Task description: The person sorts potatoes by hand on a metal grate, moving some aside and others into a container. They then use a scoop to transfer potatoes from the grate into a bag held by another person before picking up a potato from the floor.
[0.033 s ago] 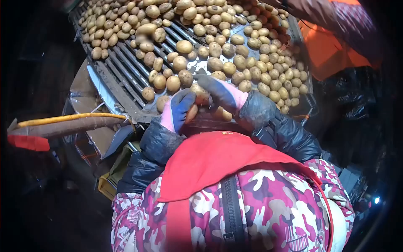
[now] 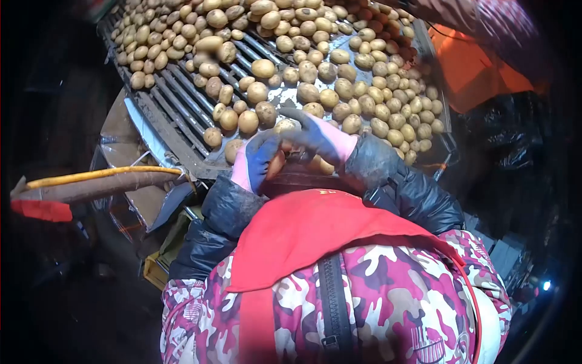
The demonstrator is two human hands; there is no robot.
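Observation:
My left hand (image 2: 256, 159), in a blue and pink glove, curls around a reddish-brown potato (image 2: 276, 164) at the near edge of a roller conveyor (image 2: 182, 100). My right hand (image 2: 316, 136), gloved the same way, reaches across from the right. Its fingers lie over the top of that potato and touch the left glove. More potatoes (image 2: 315, 91) cover the rollers beyond both hands, densest at the far end and along the right side. Another potato (image 2: 320, 165) shows under my right wrist.
Another person in an orange garment (image 2: 476, 70) stands at the far right of the conveyor. A brown pole with a yellow hose (image 2: 100, 181) and a red piece (image 2: 39, 210) juts in from the left. Cardboard (image 2: 118, 130) lies beside the conveyor's left edge.
My right hand has slid left and down, so its fingers now meet the left glove over the potato. The potatoes on the rollers have shifted slightly.

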